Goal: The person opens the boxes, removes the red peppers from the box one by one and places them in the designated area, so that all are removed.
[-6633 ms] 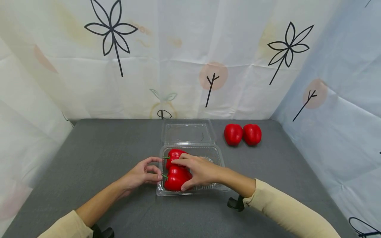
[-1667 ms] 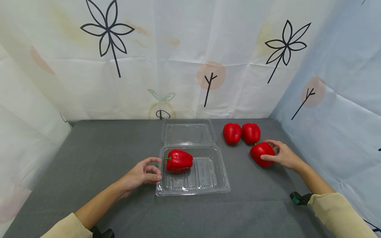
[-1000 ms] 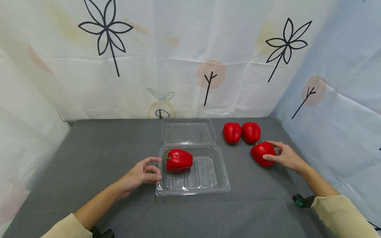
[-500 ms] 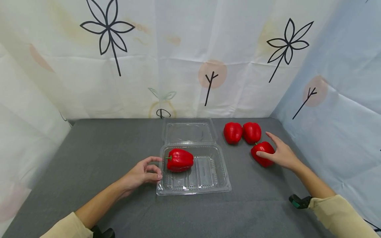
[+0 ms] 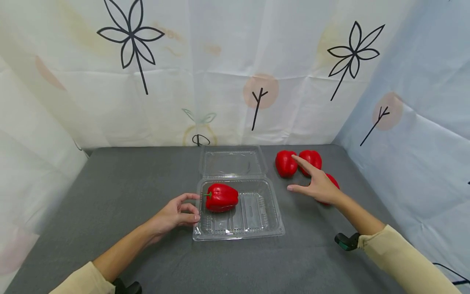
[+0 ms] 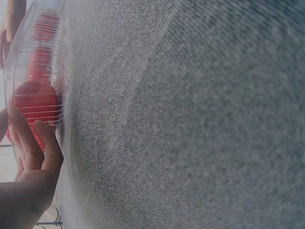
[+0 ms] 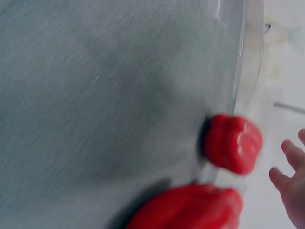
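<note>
My left hand [image 5: 171, 215] has its loosely bent fingers at the left rim of a clear plastic clamshell container [image 5: 253, 235]. In the left wrist view, its fingers [image 6: 29, 145] lie against the ribbed wall. One red bell pepper [image 5: 222, 198] lies on its side inside the container, green stem pointing left. Thumb and fingers spread, my right hand [image 5: 318, 187] hovers to the right of the container and holds nothing. Behind it, a third loose red bell pepper [image 5: 333, 180] is mostly hidden. Two more, a left pepper [image 5: 285, 164] and a right pepper [image 5: 313, 157], stand farther back.
The container's transparent lid [image 5: 233, 163] lies folded back toward the far table edge. A grey cloth covers the table [image 5: 139, 183]. Printed curtains [image 5: 220, 102] enclose the back and sides.
A pepper went from the container to the table at right, by the two others. My right hand let go of it, spread its fingers and moved left. My left hand stayed at the rim.
</note>
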`<state>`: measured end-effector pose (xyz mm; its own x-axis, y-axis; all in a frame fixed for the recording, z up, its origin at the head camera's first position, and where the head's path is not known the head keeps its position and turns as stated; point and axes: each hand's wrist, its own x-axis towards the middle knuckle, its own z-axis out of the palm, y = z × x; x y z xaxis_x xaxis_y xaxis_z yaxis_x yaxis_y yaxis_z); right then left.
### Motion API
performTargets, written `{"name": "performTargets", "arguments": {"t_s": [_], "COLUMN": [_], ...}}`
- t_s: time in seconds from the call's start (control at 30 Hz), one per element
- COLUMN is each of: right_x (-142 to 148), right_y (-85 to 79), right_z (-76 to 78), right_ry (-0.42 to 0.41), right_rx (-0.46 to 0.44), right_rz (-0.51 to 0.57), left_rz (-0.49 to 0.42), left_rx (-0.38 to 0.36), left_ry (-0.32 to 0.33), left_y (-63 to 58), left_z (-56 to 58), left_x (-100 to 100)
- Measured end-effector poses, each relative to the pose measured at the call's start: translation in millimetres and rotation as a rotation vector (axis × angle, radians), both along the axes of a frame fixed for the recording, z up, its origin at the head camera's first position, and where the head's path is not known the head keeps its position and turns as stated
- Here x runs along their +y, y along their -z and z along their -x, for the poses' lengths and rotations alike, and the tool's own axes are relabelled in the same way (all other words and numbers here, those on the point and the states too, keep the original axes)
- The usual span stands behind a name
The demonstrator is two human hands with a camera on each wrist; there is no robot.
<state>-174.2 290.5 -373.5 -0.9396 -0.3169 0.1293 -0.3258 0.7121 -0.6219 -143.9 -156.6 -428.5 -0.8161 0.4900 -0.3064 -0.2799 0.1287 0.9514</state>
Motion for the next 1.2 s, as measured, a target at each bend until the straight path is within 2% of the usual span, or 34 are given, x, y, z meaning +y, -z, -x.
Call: {"name": "performTargets", "arguments": {"t_s": [0.27, 0.6, 0.83, 1.0, 1.2], "right_x": [-40, -84, -111, -124, -135], "right_y": [3.5, 7.0, 4.6, 2.8, 3.5], "right_z": [9.9, 12.5, 13.5, 11.6, 7.3], "right_ry": [-0.187, -0.349, -0.403, -0.454, -0.464], "right_rx": [-0.043, -0.123, -0.084, -0.091, -0.118], "right_rz": [0.003, -0.050, -0.104, -0.107, -0.128], "left_rz": [-0.004, -0.005, -0.008, -0.048, -0.067], "left_rx": [0.002, -0.002, -0.006, 0.016, 0.018], "left_ry": [0.003, -0.003, -0.004, 0.011, 0.012], "left_y": [0.9, -1.8, 0.6, 2.1, 1.6], "left_z": [-1.1, -1.4, -1.1, -2.1, -3.8], "left_x": [-1, -1, -1, -2, -2]}}
